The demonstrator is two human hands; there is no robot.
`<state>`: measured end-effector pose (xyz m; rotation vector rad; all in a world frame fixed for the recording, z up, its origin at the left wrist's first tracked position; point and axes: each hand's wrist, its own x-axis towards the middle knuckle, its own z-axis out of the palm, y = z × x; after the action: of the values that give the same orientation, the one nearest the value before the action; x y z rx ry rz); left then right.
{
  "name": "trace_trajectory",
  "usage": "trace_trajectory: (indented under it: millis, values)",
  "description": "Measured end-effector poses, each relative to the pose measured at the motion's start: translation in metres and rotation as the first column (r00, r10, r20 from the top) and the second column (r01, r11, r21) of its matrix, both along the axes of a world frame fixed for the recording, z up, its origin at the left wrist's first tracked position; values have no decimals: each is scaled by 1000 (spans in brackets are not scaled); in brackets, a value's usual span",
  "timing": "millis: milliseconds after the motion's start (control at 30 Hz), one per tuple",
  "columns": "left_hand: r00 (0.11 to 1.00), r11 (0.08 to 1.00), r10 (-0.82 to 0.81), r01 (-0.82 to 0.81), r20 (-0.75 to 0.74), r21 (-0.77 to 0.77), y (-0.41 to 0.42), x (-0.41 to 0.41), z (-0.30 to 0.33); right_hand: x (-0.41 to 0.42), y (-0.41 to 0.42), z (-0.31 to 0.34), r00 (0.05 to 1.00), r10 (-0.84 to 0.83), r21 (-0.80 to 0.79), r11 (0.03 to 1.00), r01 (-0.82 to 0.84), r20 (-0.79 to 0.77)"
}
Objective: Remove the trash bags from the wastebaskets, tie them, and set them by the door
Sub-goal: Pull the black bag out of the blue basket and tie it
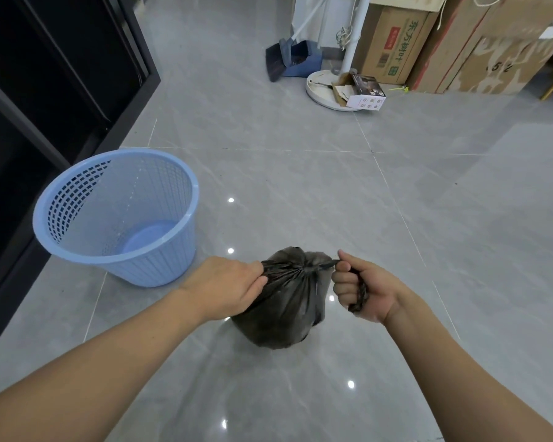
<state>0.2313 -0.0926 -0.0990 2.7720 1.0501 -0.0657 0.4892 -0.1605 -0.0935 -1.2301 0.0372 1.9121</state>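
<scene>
The right hand (359, 290) is a closed fist around a twisted tail of black plastic, with the thumb pinching where the strand leaves toward the knot. The left hand (229, 283) grips the other gathered tail, fingers curled under and mostly hidden behind the knuckles. Between them the trash bag (281, 314) hangs or rests low over the grey tiled floor (300, 193), its neck puckered at a knot (310, 266) that the two tails run out of sideways.

The step in hand looks like cinching that knot. To do it well, I would judge the pull should be level and opposite, both tails drawn evenly so the neck closes without tearing the thin film; a second overhand turn would keep it from slipping.

Just to the left stands the blue wastebasket (118, 218), upright, unlined and apart from the bag. Farther off are a broom and dustpan (288, 60), a white fan base (324, 90) with a small box (366, 94) on it, and stacked cardboard boxes (393, 43). No door is clearly in view, so the carrying step remains
</scene>
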Motion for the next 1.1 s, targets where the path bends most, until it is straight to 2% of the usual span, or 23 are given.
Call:
trace_trajectory:
  millis: [67, 167, 233, 300, 367, 467, 533, 700, 767, 833, 967, 1100]
  values:
    - [1000, 1000, -30, 30, 2, -6, -1, -3, -2, 0, 4, 0, 973, -227, 9, 974, 228, -49]
    - [992, 992, -124, 124, 18, 33, -3, -3, -8, -3, 12, -3, 822, -566, 24, 823, 568, -66]
    - [971, 969, -222, 211, 85, 127, -8, 2, -13, -10, 15, -3, 745, -667, 67, 743, 666, -17]
    - [950, 944, -295, 271, 107, 189, -11, 10, -13, -20, 15, 0, 741, -667, 138, 743, 655, 77]
    - [931, 923, -344, 312, 120, 225, -13, 17, -11, -27, 14, 2, 766, -617, 225, 784, 578, 183]
    - [918, 913, -362, 314, 163, 261, -10, 21, -9, -32, 8, -8, 789, -448, 350, 882, 315, 419]
    - [920, 919, -350, 300, 178, 256, -7, 19, -10, -32, 5, -16, 780, -343, 360, 919, 162, 524]
    - [929, 937, -316, 274, 194, 216, -6, 14, -15, -31, 5, -19, 838, -205, 323, 946, 36, 506]
    - [929, 943, -304, 263, 211, 202, -7, 14, -15, -34, 5, -23, 826, -128, 309, 949, -59, 549]
    - [933, 950, -287, 249, 218, 188, -6, 14, -14, -39, 4, -29, 780, -13, 263, 945, -196, 626]
    - [958, 980, -182, 160, 219, 116, 0, 4, -17, -49, 1, -31, 598, 180, 91, 915, -394, 781]
    - [985, 996, 31, -17, 170, -85, 8, -5, -23, -47, 2, -26, 416, 239, 14, 854, -520, 877]
